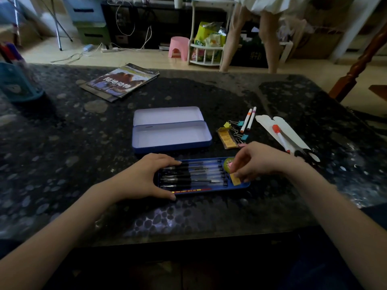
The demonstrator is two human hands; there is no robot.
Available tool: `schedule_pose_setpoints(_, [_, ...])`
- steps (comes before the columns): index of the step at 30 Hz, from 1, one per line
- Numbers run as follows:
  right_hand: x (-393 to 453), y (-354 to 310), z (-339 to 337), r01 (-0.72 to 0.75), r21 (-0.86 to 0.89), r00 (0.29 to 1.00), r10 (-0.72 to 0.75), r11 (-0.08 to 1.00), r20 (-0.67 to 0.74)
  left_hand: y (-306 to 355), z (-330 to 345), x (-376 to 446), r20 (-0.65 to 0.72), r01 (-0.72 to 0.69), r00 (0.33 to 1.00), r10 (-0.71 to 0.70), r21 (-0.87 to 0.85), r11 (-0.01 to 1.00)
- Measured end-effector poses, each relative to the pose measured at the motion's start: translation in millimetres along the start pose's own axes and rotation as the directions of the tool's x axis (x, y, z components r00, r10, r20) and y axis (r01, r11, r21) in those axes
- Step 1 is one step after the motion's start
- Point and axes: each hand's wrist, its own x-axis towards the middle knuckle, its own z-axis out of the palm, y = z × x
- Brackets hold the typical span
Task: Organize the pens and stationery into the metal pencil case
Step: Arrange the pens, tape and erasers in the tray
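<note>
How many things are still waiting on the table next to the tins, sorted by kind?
Marker pens: 3 (a pair, one on the white pouch)
Binder clips: hard to separate, at least 3
Yellow sticky-note packet: 1
Scissors: 1
Total: at least 8

Dim overall, underexposed toward the bottom edge, near black below the desk (62,126) front. Brighter at the top, with daylight on the floor (146,57) from the far side of the room. Soft glare patches on the glossy speckled desk at far right and near the front edge. White interior of the open pencil case (170,130) brightest in the mid-field, evenly lit. Faint, diffuse shadows under the left hand (146,178) and right hand (257,160). Strong wide-angle bending at the edges; desk edges curved. Blue pen holder (16,82) at left blurred; magazine (120,81) title legible; slight softness throughout.
</note>
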Motion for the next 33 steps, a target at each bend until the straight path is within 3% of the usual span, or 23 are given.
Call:
schedule_pose_setpoints(5, [2,0,6,-0.043,0.0,0.999,0.043,0.999,-0.027,-1,0,0,0.001,0.004,1.0,-0.004,0.001,1.0])
schedule_pose_setpoints(13, [6,-2,14,-0.04,-0.232,0.992,0.01,0.972,-0.128,-2,1,0,-0.003,-0.003,1.0,0.003,-0.01,1.0])
schedule_pose_setpoints(19, [5,1,10,-0.027,-0.249,0.992,-0.005,0.968,-0.125,-1,1,1,0.001,-0.009,1.0,0.009,-0.007,1.0])
schedule_pose_setpoints(22, [0,10,-11,-0.041,-0.208,0.969,-0.011,0.977,-0.245,-2,0,1,0.005,-0.005,1.0,0.005,-0.003,1.0])
schedule_pose_setpoints(25, [-3,23,-28,-0.139,-0.231,0.94,0.055,0.963,-0.338,-1,0,1,0.015,0.005,1.0,-0.005,-0.007,1.0])
schedule_pose_setpoints(28, [0,31,-27,-0.28,-0.292,0.938,0.196,0.914,-0.285,-2,0,1,0.009,0.001,1.0,-0.001,-0.013,1.0])
schedule_pose_setpoints(33, [5,28,-22,-0.309,-0.297,0.928,0.218,0.903,-0.302,-3,1,1,0.019,0.005,1.0,-0.005,-0.001,1.0])
